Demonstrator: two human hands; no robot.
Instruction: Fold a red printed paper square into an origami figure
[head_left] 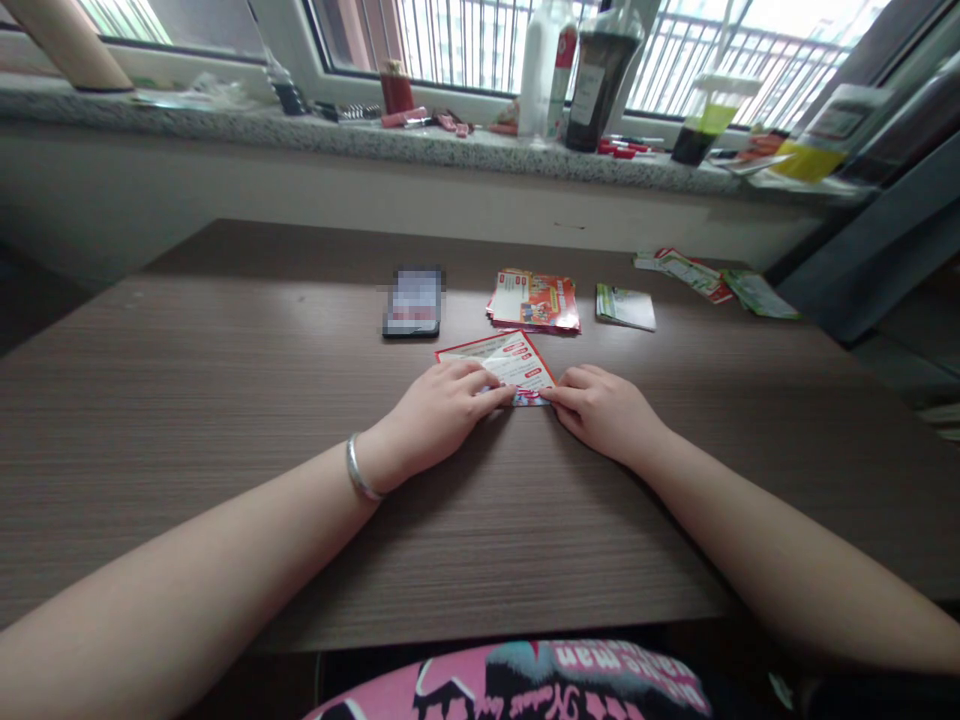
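Card (pixel 504 360) is lying mid-table, at a slant, white side with red border facing up. Along its near edge a blue-and-pink strip is showing, looking like a turned-up flap; fingers are covering part of it.

Left hand (pixel 439 410) is resting over the card's left part, fingers lying loosely together, thumb and forefinger tips pressing close to one another on the strip. Whether they are pinching or only pushing down, I cannot tell. Right hand (pixel 609 412) is appearing to pinch the right end of the strip between thumb and forefinger, other fingers curling in.

Step in hand, by my reading: a fold is being lined up or creased along the near edge. The next move would be calling for a steady left hand while the right is running pressure along the crease, edges staying even.

Just beyond the card, a stack (pixel 534 300) of similar cards is sitting; a phone (pixel 414 302) is lying to its left, a smaller pile (pixel 625 307) to its right. Farther right, paper strips (pixel 691 276) are overlapping. Behind the table (pixel 217 370), a sill (pixel 457 150) is holding bottles, a dark one (pixel 598 90) among them.
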